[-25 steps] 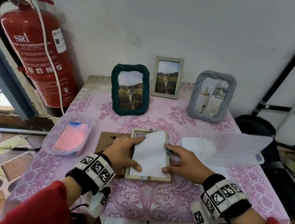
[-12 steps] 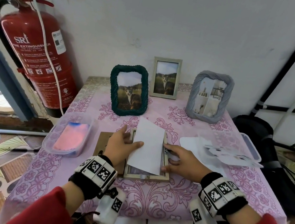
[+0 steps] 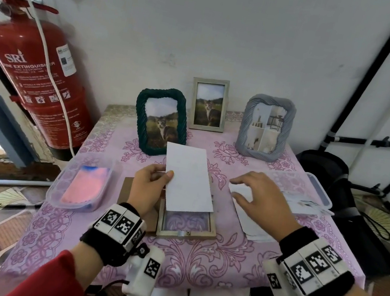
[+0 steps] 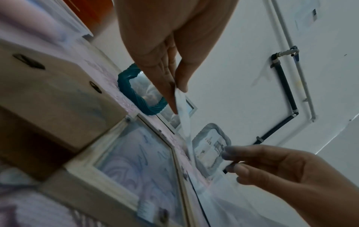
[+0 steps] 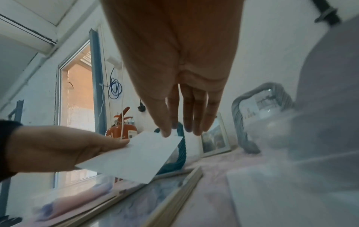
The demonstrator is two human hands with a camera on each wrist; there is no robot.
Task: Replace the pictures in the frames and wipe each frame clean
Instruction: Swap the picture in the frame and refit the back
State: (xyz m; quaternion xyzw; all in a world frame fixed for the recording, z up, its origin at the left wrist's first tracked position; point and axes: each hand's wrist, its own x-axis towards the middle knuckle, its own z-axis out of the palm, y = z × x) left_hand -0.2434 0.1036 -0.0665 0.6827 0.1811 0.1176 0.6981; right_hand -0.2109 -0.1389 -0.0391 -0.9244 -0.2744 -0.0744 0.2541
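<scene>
Our left hand now pinches the white picture and has lifted it out of the open frame, which lies empty on the table. Our right hand, fingers relaxed, has let go; a new picture can go in.
</scene>
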